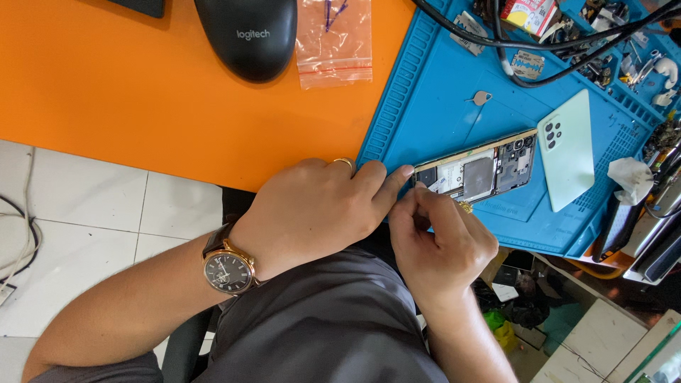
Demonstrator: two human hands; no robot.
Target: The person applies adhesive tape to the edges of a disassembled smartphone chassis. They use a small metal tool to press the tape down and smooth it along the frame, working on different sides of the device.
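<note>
While both hands pinch its near end, left hand (312, 213) and right hand (440, 245) grips clamped, the opened phone (475, 172) is judged light, stiff, fragile inside; hold by the frame edges.

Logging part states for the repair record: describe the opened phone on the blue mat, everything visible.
The opened smartphone with its back cover removed lies flat on the blue silicone work mat, near its front edge. A gold-toned frame surrounds exposed internals: a dark shielded block, pale board sections and camera modules at the far end. The left hand and right hand pinch its near end. The mint-green back cover lies by its far end; whether they touch is unclear.
</note>
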